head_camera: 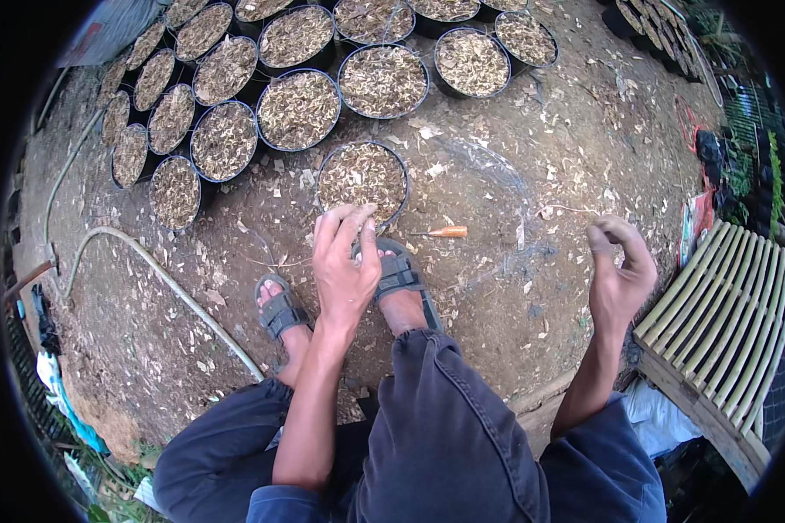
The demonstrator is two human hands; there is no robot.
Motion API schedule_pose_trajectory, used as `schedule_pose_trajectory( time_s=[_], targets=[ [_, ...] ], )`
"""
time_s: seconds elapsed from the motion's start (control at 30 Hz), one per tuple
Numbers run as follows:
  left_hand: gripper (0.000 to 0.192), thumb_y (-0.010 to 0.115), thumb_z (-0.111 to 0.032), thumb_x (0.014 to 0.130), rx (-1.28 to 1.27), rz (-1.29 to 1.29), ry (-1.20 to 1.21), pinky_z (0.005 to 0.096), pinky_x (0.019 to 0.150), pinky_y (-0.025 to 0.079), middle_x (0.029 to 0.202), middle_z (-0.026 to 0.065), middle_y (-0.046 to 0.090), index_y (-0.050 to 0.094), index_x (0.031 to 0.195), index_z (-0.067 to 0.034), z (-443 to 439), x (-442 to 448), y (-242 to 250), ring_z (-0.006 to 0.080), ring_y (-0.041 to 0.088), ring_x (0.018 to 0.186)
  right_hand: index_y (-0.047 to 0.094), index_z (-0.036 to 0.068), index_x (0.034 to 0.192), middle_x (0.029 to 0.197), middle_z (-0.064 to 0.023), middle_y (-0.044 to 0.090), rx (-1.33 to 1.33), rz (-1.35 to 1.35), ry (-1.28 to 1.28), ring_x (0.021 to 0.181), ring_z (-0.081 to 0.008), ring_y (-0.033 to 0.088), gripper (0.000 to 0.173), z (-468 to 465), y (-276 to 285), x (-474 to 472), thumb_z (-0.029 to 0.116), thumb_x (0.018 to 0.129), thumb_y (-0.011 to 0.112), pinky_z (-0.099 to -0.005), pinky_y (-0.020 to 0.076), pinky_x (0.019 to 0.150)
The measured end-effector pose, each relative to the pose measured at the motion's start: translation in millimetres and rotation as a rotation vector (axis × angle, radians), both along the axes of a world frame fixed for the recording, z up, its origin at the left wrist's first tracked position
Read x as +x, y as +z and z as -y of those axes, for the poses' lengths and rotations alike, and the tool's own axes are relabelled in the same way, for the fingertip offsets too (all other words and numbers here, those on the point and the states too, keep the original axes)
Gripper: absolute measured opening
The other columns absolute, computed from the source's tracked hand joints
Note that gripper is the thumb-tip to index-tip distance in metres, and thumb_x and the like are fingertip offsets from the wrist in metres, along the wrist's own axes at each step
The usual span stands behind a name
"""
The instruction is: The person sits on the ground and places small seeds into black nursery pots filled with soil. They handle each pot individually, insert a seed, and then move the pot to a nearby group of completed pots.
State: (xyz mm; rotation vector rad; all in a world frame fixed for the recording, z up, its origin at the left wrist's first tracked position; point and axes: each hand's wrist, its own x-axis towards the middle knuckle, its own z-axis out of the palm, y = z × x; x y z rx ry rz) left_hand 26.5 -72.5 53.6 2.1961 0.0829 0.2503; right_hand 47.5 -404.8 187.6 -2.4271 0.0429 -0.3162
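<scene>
My left hand [347,261] is held above my sandalled foot, at the near rim of a round dark pot [364,180] filled with light dry chips. Its fingers are bent and close together; whether something thin is between them cannot be told. My right hand [618,258] is raised at the right, thumb and index finger pinched on the end of a thin pale strand [572,208] that runs off to the left. On the soil between the hands lies a tool with an orange-brown handle [450,231] and a thin dark metal shaft. Another thin strand [288,264] shows left of my left hand.
Several similar pots [299,110] stand close together at the upper left and top. A pale hose [170,281] curves over the ground at the left, near a wooden-handled tool [33,278]. A slatted bamboo bench [719,320] stands at the right. Loose chips litter the soil.
</scene>
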Motion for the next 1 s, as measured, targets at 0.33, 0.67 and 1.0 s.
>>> schedule_pose_trajectory(
  time_s=[0.33,0.67,1.0],
  targets=[
    [0.027,0.075,-0.002,0.093,-0.214,-0.135,-0.114,0.0431,0.093,0.057,0.112,0.0152,0.071,0.077,0.121,0.000,30,-1,11,0.0339,0.070,0.105,0.075,0.000,0.110,0.110,-0.0128,0.075,0.121,0.206,0.051,0.104,-0.0199,0.071,0.013,-18,-7,26,-0.002,0.097,0.080,-0.0328,0.0585,0.091],
    [0.063,0.084,-0.024,0.094,-0.257,-0.130,-0.280,0.0493,0.116,0.048,0.150,0.0217,0.057,0.061,0.150,-0.004,57,11,45,0.0387,0.058,0.138,0.068,-0.001,0.114,0.110,-0.0113,0.072,0.662,0.209,0.110,0.097,-0.0180,0.070,0.012,-47,6,42,-0.001,0.102,0.073,-0.0334,0.0578,0.087],
    [0.032,0.088,-0.013,0.090,-0.395,-0.404,-0.164,0.0335,0.079,0.058,0.100,0.0083,0.079,0.077,0.119,-0.003,15,14,49,0.0195,0.073,0.086,0.069,0.007,0.125,0.110,-0.0031,0.073,0.914,-0.050,-0.230,0.100,-0.0153,0.071,0.017,-34,-45,35,0.009,0.108,0.070,-0.0309,0.0577,0.083]
  ],
)
